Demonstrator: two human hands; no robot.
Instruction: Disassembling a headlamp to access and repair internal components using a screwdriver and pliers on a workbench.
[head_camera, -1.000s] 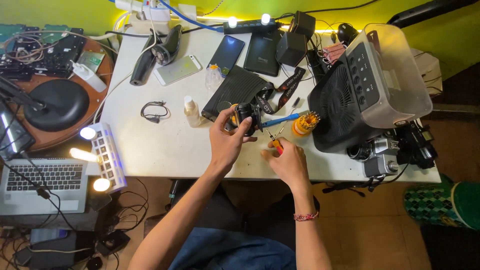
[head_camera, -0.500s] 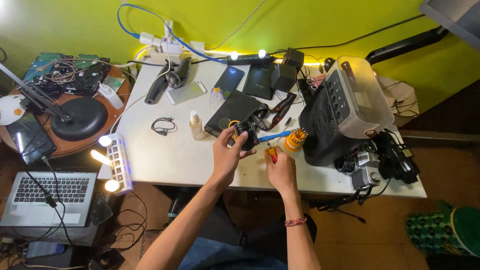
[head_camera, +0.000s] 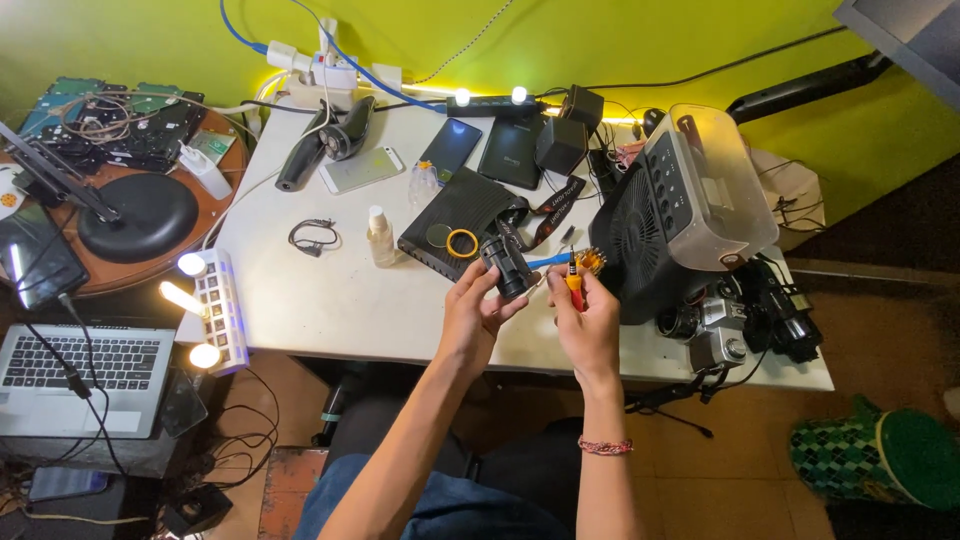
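Left hand (head_camera: 478, 308), fingers curled closed around a small black cylindrical lens (head_camera: 505, 265), held above the front edge of the white table (head_camera: 330, 300). Right hand (head_camera: 588, 320), at the lens's 3 o'clock, fingers pinched shut on a red-and-yellow-handled screwdriver (head_camera: 573, 283), shaft upright. At 11 o'clock of the lens: yellow-rimmed ring (head_camera: 462, 243) on a black case (head_camera: 462, 212). At 9 o'clock: small spray bottle (head_camera: 379, 237). At 2 o'clock: black fan-fronted appliance (head_camera: 670, 215).
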